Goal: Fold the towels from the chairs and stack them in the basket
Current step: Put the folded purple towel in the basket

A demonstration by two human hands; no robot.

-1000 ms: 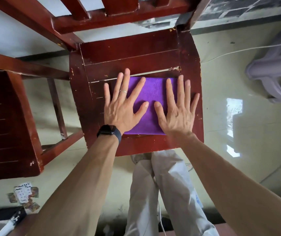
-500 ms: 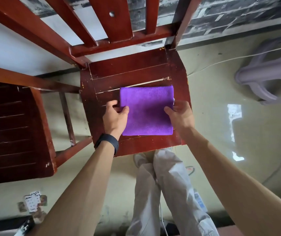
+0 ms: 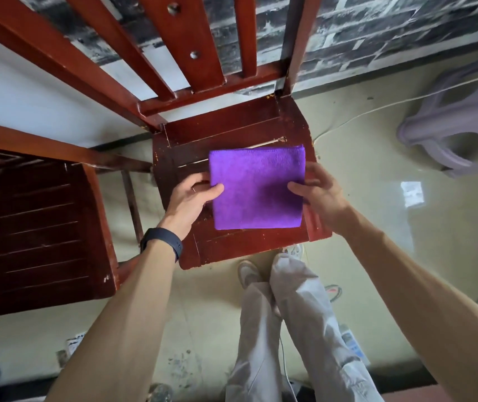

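Note:
A folded purple towel (image 3: 256,188) is held flat just above the seat of a dark red wooden chair (image 3: 232,132). My left hand (image 3: 191,198) pinches its left edge, thumb on top and fingers underneath. My right hand (image 3: 317,195) pinches the right edge the same way. The towel is a neat rectangle. No basket is in view.
A second dark wooden chair (image 3: 34,227) stands to the left, close beside the first. A pale lilac plastic chair (image 3: 458,123) is at the far right on the glossy floor. A thin cable (image 3: 377,108) runs across the floor. My legs (image 3: 290,329) stand just before the chair.
My hands went from pressing flat on the towel to gripping its two side edges. The towel has risen slightly off the seat.

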